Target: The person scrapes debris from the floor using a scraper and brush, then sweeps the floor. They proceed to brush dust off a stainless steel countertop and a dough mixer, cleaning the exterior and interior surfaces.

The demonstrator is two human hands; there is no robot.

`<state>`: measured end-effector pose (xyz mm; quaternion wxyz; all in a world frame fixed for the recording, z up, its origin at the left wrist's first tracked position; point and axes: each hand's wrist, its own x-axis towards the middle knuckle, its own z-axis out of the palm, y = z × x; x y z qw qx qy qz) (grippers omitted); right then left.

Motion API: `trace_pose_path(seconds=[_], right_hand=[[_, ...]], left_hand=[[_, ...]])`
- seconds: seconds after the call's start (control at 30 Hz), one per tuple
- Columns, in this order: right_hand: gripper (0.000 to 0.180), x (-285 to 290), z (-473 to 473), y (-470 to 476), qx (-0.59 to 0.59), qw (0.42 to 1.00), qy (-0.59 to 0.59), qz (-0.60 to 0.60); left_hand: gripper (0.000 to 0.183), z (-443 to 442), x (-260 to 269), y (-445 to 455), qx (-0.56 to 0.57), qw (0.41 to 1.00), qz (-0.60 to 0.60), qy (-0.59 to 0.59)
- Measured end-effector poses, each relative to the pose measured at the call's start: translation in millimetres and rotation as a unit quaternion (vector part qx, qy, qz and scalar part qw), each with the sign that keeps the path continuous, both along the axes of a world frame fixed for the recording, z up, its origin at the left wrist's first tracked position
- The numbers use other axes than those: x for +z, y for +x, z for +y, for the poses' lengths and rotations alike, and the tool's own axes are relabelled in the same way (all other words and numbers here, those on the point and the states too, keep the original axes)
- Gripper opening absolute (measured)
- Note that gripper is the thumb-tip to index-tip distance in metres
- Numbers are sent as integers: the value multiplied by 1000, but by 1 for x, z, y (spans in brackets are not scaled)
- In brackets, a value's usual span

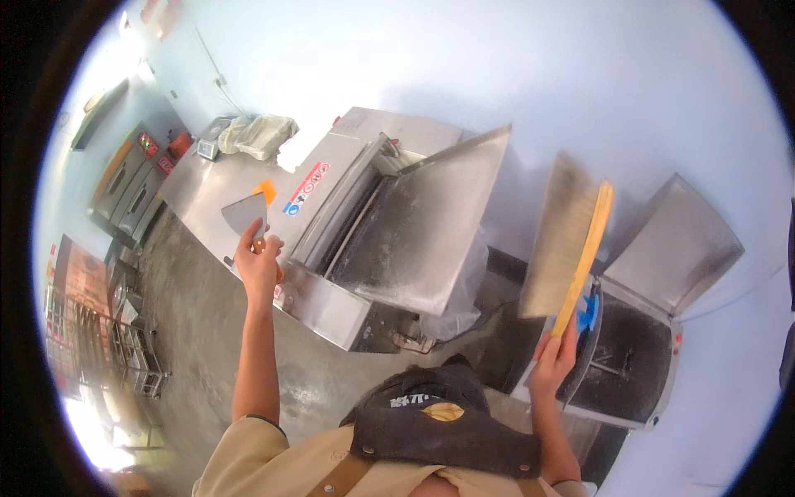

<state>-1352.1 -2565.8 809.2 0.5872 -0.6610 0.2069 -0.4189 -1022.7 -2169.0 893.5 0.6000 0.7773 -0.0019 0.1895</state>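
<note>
My left hand (256, 267) grips the wooden handle of a scraper with a wide metal blade (246, 212). The blade points up and away from me, over a stainless-steel worktop (199, 192). An orange flat piece (267, 190) shows just behind it. In my right hand (554, 357) is a long bench brush (584, 261), held by the end of its yellow handle, with pale bristles facing left. Between my hands stands a stainless-steel roller machine, probably a dough sheeter (332, 180), with a sloping metal tray (416, 230) dusted with whitish residue.
Right of me is a machine with a dark tub (621, 366), its metal lid (677, 248) raised. Plastic-wrapped bundles (264, 135) and a small scale (208, 148) occupy the worktop's far end. A deck oven (127, 189) and a wire rack (133, 354) stand left.
</note>
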Motion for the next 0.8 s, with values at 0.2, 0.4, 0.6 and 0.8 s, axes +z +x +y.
trace_pose_path(seconds=[0.2,0.4,0.6,0.8], right_hand=[[49,16,-72,125,60,975,209,-43],[51,-4,-137,244,159,957,241,16],[55,-8,-176,328,194,959,180,103],[55,-12,-204,383,258,949,118,136]], left_hand=[[45,-38,38,8,-32,998,12,56],[29,-91,52,36,-67,986,35,151],[30,-117,43,62,-23,975,91,200],[29,-121,24,63,5,982,144,121]])
